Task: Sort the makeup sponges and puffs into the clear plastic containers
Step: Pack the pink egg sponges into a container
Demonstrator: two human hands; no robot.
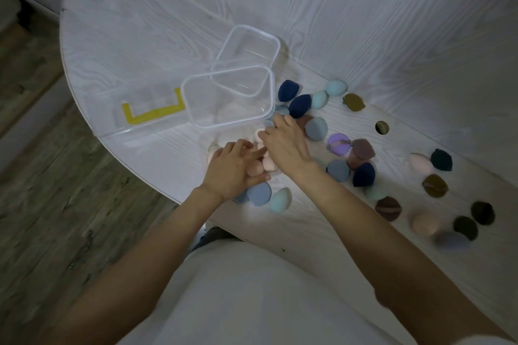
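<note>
Two clear plastic containers stand on the white table, a near one [196, 120] and a second one [276, 45] behind it. Just in front of them lies a small pile of pink sponges [269, 166]. My left hand [234, 169] lies on the pile, thumb and fingers curled round a pink sponge [256, 167]. My right hand [284, 143] reaches over the pile to the near container's corner with its fingers curled down; what is under them is hidden. Navy sponges [299, 105], teal sponges [335, 87] and grey-blue puffs [316, 128] lie beside it.
A larger clear box with a yellow handle [152, 116] sits to the left near the table's curved edge. Several sponges and puffs are scattered to the right: a purple puff [338, 143], brown puffs [388, 209], olive puffs [434, 185] and dark green puffs [441, 159]. Floor lies on the left.
</note>
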